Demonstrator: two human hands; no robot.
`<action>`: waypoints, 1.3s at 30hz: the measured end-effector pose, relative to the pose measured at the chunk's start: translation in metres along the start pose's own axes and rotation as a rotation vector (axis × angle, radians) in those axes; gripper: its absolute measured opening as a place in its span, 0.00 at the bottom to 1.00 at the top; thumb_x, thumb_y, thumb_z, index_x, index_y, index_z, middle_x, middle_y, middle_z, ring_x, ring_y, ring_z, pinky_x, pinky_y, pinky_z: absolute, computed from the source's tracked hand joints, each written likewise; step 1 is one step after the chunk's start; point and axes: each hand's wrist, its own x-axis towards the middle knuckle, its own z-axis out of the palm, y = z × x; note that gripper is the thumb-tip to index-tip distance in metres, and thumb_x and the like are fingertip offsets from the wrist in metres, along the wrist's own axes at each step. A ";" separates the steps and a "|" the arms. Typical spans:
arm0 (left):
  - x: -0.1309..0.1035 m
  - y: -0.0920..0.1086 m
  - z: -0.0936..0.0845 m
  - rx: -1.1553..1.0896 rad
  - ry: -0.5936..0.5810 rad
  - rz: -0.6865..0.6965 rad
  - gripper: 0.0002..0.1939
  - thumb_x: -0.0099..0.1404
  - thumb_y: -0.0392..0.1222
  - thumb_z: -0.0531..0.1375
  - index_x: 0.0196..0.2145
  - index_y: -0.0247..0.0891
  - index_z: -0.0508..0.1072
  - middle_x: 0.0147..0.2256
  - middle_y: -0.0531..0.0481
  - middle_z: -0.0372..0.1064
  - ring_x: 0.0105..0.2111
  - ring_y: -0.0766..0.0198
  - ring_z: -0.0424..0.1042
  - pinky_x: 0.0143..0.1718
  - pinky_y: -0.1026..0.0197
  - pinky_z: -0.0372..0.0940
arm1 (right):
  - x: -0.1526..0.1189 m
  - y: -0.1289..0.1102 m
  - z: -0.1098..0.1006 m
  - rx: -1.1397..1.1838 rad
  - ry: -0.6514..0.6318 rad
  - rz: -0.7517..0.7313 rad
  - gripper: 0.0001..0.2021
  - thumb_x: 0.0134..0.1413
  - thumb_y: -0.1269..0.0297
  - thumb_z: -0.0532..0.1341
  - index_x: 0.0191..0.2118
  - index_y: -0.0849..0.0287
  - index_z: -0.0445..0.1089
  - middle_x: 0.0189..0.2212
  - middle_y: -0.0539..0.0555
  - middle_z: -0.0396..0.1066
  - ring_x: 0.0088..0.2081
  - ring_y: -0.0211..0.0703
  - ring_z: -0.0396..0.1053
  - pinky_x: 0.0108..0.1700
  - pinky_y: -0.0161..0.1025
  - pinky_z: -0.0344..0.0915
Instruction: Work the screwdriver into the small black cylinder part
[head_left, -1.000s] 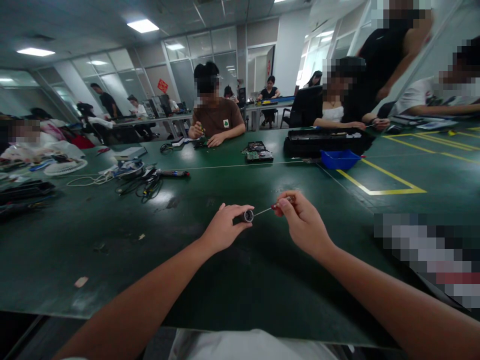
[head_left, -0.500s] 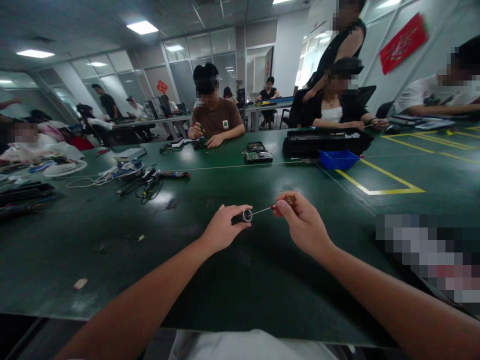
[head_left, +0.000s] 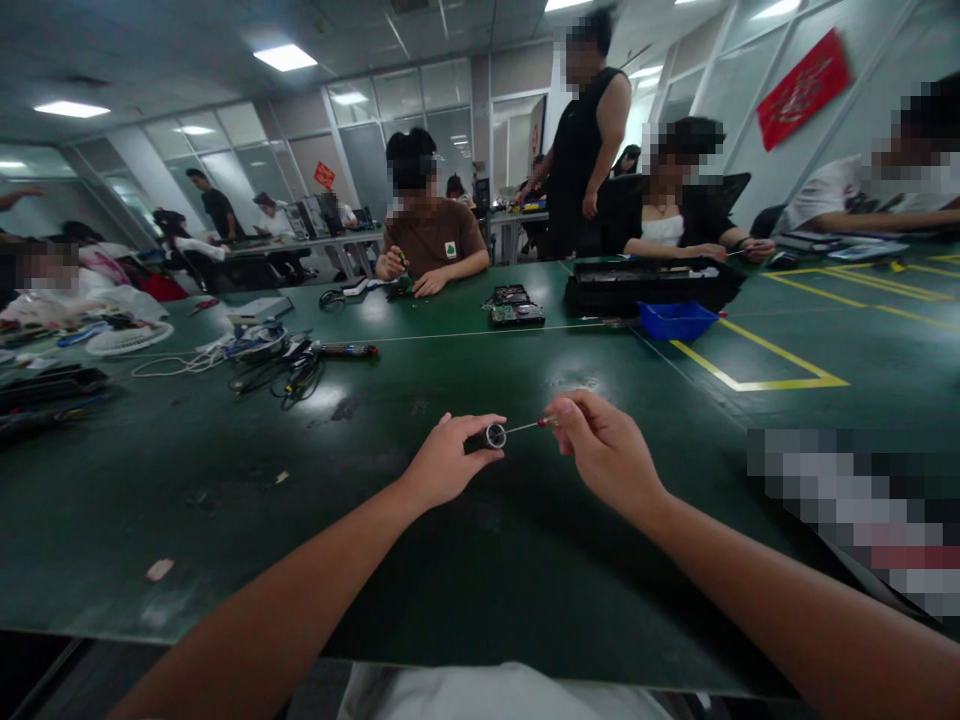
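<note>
shifted leftward since a second ago, a standing person (head_left: 589, 150) in a black sleeveless top appears beyond the far edge of a glossy green tabletop (head_left: 465, 580). near the tabletop's middle, a left hand (head_left: 444, 458) has its grip clasped around a dark, hollow cylinder (head_left: 477, 441) with a pale, round rim, its mouth turned toward the right hand (head_left: 606, 440). that right hand's grip pinches the red-collared handle of a screwdriver (head_left: 529, 426), whose thin, straight metal shaft meets the cylinder's mouth. the tabletop's near edge runs straight beneath the forearms (head_left: 315, 590). broad room surrounds both hands: tangled cables (head_left: 294, 368) lie well apart at left, a slope-sided blue tray (head_left: 677, 322) and straight yellow lines (head_left: 795, 384) sit beyond at right, and flat circuit boards (head_left: 517, 313) rest farther back, toward the far side.
</note>
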 end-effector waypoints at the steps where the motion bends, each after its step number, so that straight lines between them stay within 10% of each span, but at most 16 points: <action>1: 0.000 0.000 0.000 -0.001 -0.004 0.002 0.21 0.64 0.43 0.65 0.55 0.51 0.72 0.52 0.51 0.74 0.54 0.53 0.70 0.66 0.35 0.42 | 0.000 -0.001 -0.001 -0.026 -0.001 -0.003 0.15 0.68 0.53 0.52 0.38 0.55 0.69 0.21 0.47 0.65 0.23 0.39 0.64 0.28 0.39 0.60; 15: 0.001 -0.001 0.001 0.003 0.009 -0.018 0.20 0.64 0.42 0.65 0.54 0.50 0.73 0.51 0.51 0.74 0.54 0.53 0.70 0.67 0.35 0.42 | -0.002 -0.002 0.000 -0.079 -0.066 -0.061 0.14 0.69 0.59 0.50 0.55 0.54 0.64 0.31 0.51 0.69 0.33 0.45 0.70 0.36 0.43 0.64; 26: 0.003 -0.005 -0.005 0.071 0.017 0.039 0.22 0.66 0.41 0.64 0.57 0.49 0.71 0.51 0.49 0.73 0.53 0.54 0.69 0.67 0.35 0.40 | 0.018 0.027 0.009 0.540 0.042 0.358 0.15 0.61 0.48 0.57 0.34 0.55 0.66 0.27 0.50 0.67 0.26 0.41 0.66 0.35 0.45 0.71; 39: 0.001 -0.003 -0.002 0.038 -0.012 -0.002 0.23 0.65 0.43 0.64 0.58 0.51 0.70 0.52 0.51 0.74 0.54 0.53 0.70 0.67 0.34 0.38 | 0.009 0.013 0.006 0.200 0.021 0.096 0.14 0.66 0.52 0.54 0.38 0.57 0.68 0.29 0.51 0.70 0.32 0.43 0.70 0.38 0.43 0.66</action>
